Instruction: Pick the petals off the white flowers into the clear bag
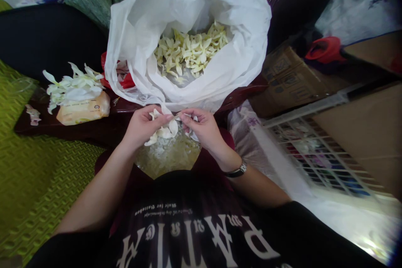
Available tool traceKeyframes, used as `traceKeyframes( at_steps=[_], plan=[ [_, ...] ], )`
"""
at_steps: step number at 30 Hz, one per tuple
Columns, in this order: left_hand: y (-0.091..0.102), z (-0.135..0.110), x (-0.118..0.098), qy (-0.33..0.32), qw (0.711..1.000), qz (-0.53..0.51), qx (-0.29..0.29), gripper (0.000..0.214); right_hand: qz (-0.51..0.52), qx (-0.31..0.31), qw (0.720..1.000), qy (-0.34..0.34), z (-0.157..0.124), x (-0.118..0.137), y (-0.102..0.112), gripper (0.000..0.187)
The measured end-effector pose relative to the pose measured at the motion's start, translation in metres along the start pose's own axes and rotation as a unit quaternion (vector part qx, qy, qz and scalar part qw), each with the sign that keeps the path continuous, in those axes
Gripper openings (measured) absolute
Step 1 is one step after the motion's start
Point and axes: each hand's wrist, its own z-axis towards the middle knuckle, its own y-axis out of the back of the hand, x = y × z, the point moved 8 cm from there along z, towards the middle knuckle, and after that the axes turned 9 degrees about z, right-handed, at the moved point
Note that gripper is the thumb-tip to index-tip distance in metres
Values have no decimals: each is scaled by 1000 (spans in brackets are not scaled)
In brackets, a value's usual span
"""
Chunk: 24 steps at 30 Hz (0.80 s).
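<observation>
My left hand [150, 124] is closed, thumb against fingers, on a cluster of white flowers [166, 131]. Close beside it, my right hand [201, 127] pinches with thumb and fingertips, and a white flower [192, 134] shows under its palm. The fingertips of both hands nearly meet at a thin stem or strand, too small to make out. Below them, in my lap, lies a shallow round container [169, 163] with pale loose pieces in it. Beyond my hands, a white plastic bag [248, 60] gapes around a heap of cream-yellow flowers [196, 48].
At left, white flowers [75, 81] lie on an orange-and-white packet [84, 111] on a dark wooden bench [125, 106]. A red bag [125, 80] sits beside the white bag. A cardboard box [285, 79] and a white slatted crate [317, 150] stand at right.
</observation>
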Motion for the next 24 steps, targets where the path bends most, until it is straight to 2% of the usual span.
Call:
traceKeyframes(
  at_steps=[4,10,15,24],
  plan=[
    [0,-1,-3,6,1000,10,27,35,0,8,1000,-15,-2,0,-1,35],
    [5,0,0,-9,1000,16,16,33,-4,17,999,-34,-2,-5,-3,36],
    [12,0,-1,-5,1000,5,3,35,-25,-18,999,-28,2,-10,11,36],
    [28,1,2,8,1000,-2,-17,36,-114,-10,992,-60,7,-37,27,38]
  ],
)
